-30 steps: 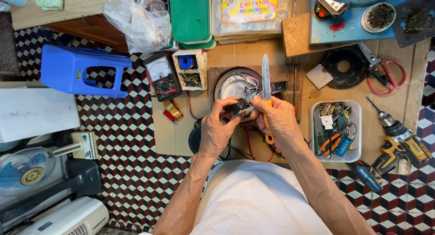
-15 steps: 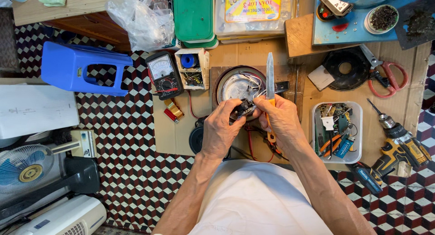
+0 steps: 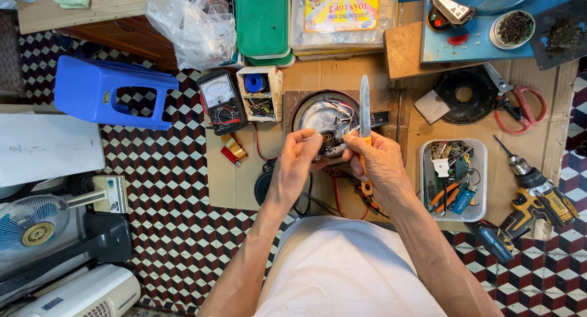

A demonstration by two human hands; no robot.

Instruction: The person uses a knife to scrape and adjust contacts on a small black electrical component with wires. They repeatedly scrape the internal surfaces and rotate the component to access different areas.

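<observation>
Both hands over the round metal motor housing (image 3: pixel 324 118) at centre of the cardboard-covered tabletop (image 3: pixel 232 182). Left hand (image 3: pixel 295 165) pinches a small dark part (image 3: pixel 331 143) at the housing's near edge. Right hand (image 3: pixel 382 165) closed around a knife (image 3: pixel 365 112), blade upright, thumb and forefinger also at the part. Analog multimeter (image 3: pixel 220 101) left of housing; clear parts tray (image 3: pixel 453 179) and yellow cordless drill (image 3: pixel 538 195) to the right.

Floor (image 3: pixel 165 188): checkered red, black, white. Stool (image 3: pixel 104 91) at 10 o'clock: blue. Lids (image 3: pixel 263 20) at 12: green. Scissors (image 3: pixel 520 109) at 2: red handles. Drill (image 3: pixel 541 198) at 4: yellow and black. Knife (image 3: pixel 365 109) near centre: silver blade, orange handle. Shirt (image 3: pixel 342 268): white. Cardboard (image 3: pixel 232 182): brown.
</observation>
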